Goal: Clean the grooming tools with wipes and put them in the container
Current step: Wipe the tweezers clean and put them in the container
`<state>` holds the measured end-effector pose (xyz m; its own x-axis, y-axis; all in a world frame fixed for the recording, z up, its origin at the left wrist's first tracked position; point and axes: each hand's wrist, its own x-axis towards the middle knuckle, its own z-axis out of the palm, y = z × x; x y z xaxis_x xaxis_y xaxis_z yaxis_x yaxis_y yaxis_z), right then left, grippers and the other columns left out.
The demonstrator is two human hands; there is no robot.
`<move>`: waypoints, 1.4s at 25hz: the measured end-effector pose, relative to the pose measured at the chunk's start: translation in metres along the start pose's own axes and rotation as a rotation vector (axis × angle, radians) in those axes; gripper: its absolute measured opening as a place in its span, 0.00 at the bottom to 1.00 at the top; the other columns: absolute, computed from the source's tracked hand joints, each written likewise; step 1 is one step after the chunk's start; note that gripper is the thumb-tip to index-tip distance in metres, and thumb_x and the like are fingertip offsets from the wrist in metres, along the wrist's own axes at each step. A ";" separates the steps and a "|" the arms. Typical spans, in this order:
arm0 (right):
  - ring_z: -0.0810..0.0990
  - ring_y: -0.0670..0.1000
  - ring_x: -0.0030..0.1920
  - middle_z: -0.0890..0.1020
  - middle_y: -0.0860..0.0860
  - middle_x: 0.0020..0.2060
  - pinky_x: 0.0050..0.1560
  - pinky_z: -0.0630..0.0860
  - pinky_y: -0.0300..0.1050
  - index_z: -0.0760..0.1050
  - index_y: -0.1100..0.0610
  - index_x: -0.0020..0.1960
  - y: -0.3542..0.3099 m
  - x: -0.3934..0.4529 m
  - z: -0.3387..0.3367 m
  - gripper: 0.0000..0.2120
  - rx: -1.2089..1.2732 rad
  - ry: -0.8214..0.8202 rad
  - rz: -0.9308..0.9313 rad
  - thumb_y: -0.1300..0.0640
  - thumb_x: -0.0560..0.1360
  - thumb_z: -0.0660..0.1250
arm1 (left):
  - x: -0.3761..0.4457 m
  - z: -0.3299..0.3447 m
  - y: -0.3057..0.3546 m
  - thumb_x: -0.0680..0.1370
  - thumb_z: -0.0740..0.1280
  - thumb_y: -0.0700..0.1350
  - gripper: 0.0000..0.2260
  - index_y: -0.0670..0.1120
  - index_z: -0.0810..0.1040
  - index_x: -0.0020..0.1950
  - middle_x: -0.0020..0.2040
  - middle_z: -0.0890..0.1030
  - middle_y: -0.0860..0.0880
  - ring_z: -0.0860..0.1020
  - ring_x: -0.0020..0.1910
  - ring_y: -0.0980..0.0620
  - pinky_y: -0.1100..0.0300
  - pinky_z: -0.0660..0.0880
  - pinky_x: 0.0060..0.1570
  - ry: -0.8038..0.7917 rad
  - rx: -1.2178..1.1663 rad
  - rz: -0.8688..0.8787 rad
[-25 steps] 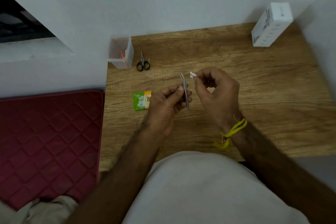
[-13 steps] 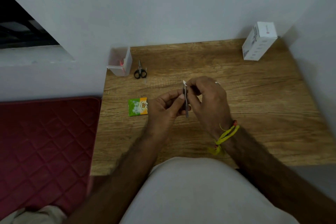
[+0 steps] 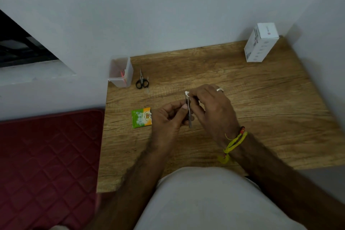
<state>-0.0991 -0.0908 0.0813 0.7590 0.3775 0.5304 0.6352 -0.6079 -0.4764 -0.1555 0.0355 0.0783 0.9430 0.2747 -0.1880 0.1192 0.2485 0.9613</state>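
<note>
Head view looks down on a wooden desk (image 3: 242, 99) set against a grey wall. Above its middle, the left hand (image 3: 168, 119) pinches a slim metal grooming tool (image 3: 189, 110) between thumb and curled fingers (image 3: 183, 107), holding it nearly upright. The right hand (image 3: 211, 106) pinches a small white wipe (image 3: 186, 93) against the tool's upper end, its fingers curled round the wipe. A clear plastic container (image 3: 121, 73) stands at the desk's far left corner, with small black-handled scissors (image 3: 142, 81) lying just beside it. A green and orange wipe sachet (image 3: 141, 117) lies flat near the left hand. A white cardboard box (image 3: 261, 43) stands at the far right corner.
</note>
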 end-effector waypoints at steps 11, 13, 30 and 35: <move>0.78 0.54 0.46 0.82 0.55 0.45 0.49 0.75 0.48 0.80 0.62 0.52 -0.002 -0.002 0.000 0.06 0.008 -0.038 -0.014 0.60 0.78 0.67 | 0.001 -0.003 -0.003 0.79 0.67 0.36 0.07 0.42 0.83 0.55 0.42 0.86 0.46 0.82 0.40 0.53 0.63 0.78 0.38 -0.001 -0.022 -0.025; 0.78 0.54 0.46 0.82 0.54 0.46 0.49 0.75 0.48 0.80 0.61 0.52 -0.003 -0.001 0.000 0.05 0.027 -0.042 0.001 0.61 0.78 0.68 | 0.001 -0.003 -0.003 0.79 0.67 0.36 0.07 0.42 0.83 0.55 0.41 0.86 0.46 0.82 0.39 0.53 0.63 0.77 0.37 -0.006 -0.020 -0.018; 0.78 0.50 0.47 0.81 0.52 0.46 0.47 0.78 0.49 0.80 0.59 0.53 -0.001 -0.004 0.001 0.06 0.153 -0.042 0.034 0.59 0.79 0.66 | 0.002 -0.005 -0.002 0.80 0.68 0.37 0.08 0.45 0.85 0.53 0.42 0.86 0.46 0.81 0.39 0.52 0.62 0.77 0.38 -0.001 -0.021 -0.039; 0.78 0.51 0.47 0.82 0.52 0.46 0.46 0.78 0.50 0.80 0.59 0.52 -0.001 -0.005 0.002 0.06 0.177 -0.057 0.048 0.58 0.79 0.66 | 0.003 -0.005 -0.003 0.79 0.68 0.36 0.07 0.44 0.85 0.53 0.42 0.86 0.45 0.81 0.39 0.52 0.61 0.77 0.38 0.014 -0.027 -0.039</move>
<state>-0.1034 -0.0906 0.0783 0.7928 0.3933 0.4655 0.6093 -0.4958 -0.6188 -0.1544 0.0405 0.0739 0.9332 0.2773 -0.2284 0.1474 0.2842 0.9474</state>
